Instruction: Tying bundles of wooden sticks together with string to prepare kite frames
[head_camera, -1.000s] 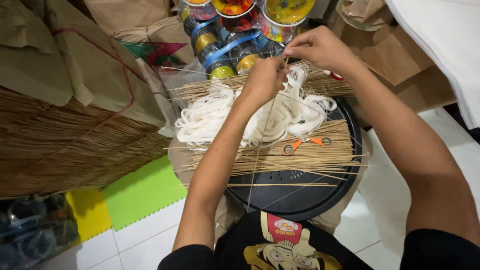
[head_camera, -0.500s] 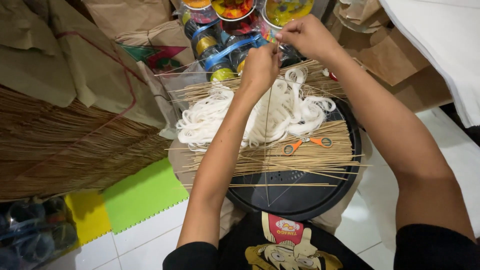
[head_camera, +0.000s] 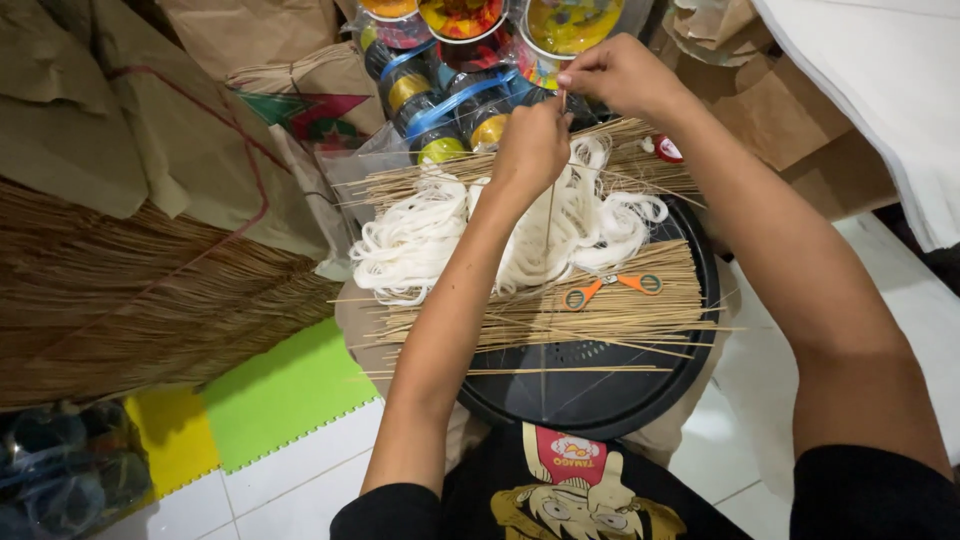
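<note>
Your left hand (head_camera: 530, 150) is closed, pinching a thin stick (head_camera: 549, 225) that hangs upright above the white string (head_camera: 440, 235) and the stick bundle (head_camera: 560, 315) on the black tray (head_camera: 600, 395); orange-handled scissors (head_camera: 610, 288) lie on the sticks. Your right hand (head_camera: 620, 75) pinches the stick's top, fingertips shut, just beside the left.

I see brown paper bags (head_camera: 180, 120) crowding the top left, one with a red and green design (head_camera: 320, 115). More brown bags (head_camera: 790, 110) sit top right. Round containers with yellow labels and blue bands (head_camera: 440, 110) stand at top centre.
</note>
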